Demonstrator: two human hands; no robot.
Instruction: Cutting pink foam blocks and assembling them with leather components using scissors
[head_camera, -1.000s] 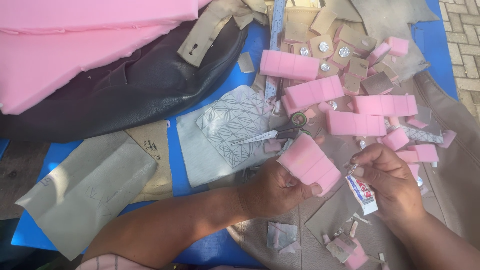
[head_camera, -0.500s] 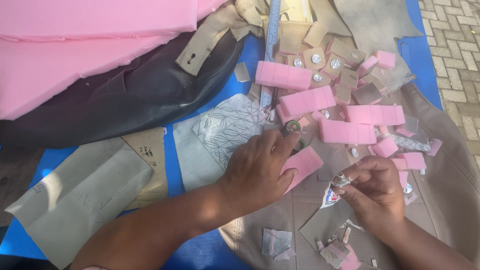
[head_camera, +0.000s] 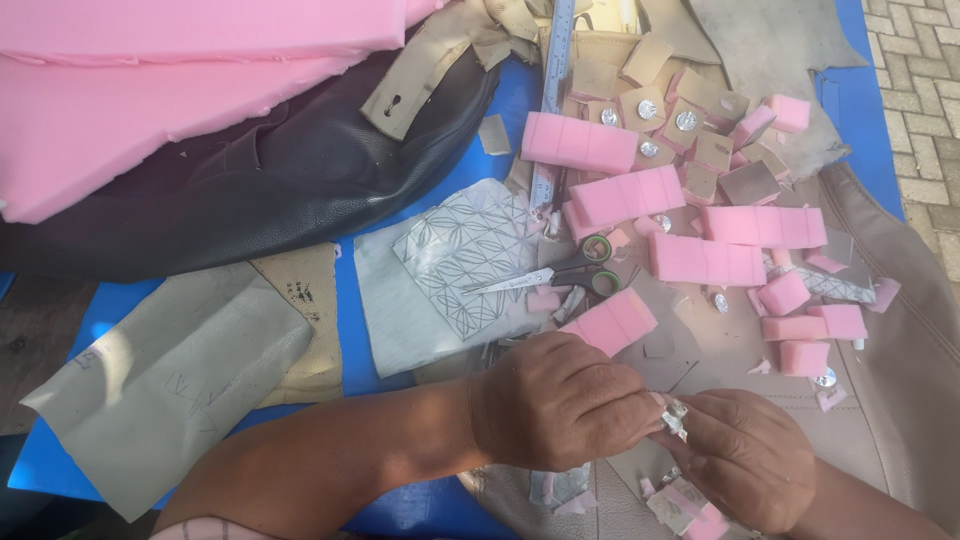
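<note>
The small crumpled silvery piece (head_camera: 676, 418) sits low in the view, at about five o'clock from the centre, pinched between the fingertips of both my hands. Going from the left: a big pink foam slab (head_camera: 170, 90) fills the ten o'clock corner, lying on dark leather (head_camera: 270, 190), and below it, toward eight o'clock, a grey sheet of material (head_camera: 160, 380) lies on the blue tarp (head_camera: 350, 330). My left hand (head_camera: 560, 402) is curled, knuckles up, its fingertips closed narrowly on the silvery piece. At twelve o'clock from that hand a pink foam block (head_camera: 610, 322) lies just beside my knuckles, and further up rest the scissors (head_camera: 565, 275) with green-lined handles, partly on a patterned sheet (head_camera: 470, 255). A metal ruler (head_camera: 553, 90) runs up toward twelve o'clock. My right hand (head_camera: 745, 455) meets the left at the silvery piece, fingers bent and gripping it. At two o'clock, many pink foam blocks (head_camera: 735, 245) and tan squares with shiny studs (head_camera: 660, 110) lie scattered.
</note>
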